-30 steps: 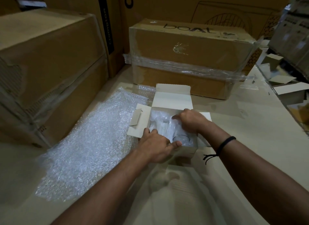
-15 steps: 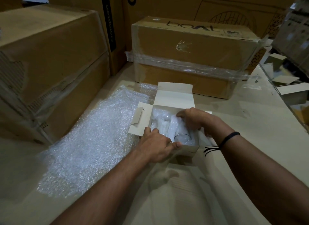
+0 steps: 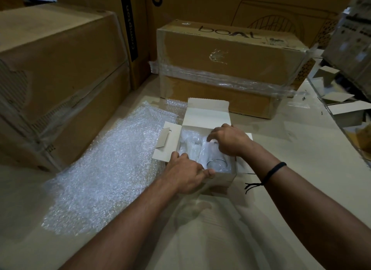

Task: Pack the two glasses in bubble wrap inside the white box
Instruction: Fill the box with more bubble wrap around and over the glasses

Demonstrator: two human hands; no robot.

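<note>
The small white box sits open on the table, its lid flap standing up at the back. Two glasses in bubble wrap lie inside it. The left wrapped glass is fully covered. The right wrapped glass shows its clear round rim toward me. My left hand grips the box's near left corner, thumb on the front wall. My right hand rests on top of the right glass, fingers curled down onto its wrap.
A large sheet of bubble wrap lies on the table left of the box. A taped boAt carton stands right behind the box. Big cartons wall off the left. Small folded cardboard boxes lie at the far right.
My right hand has shifted slightly over the right glass, pressing it down into the box. My left hand keeps its hold on the box corner.
</note>
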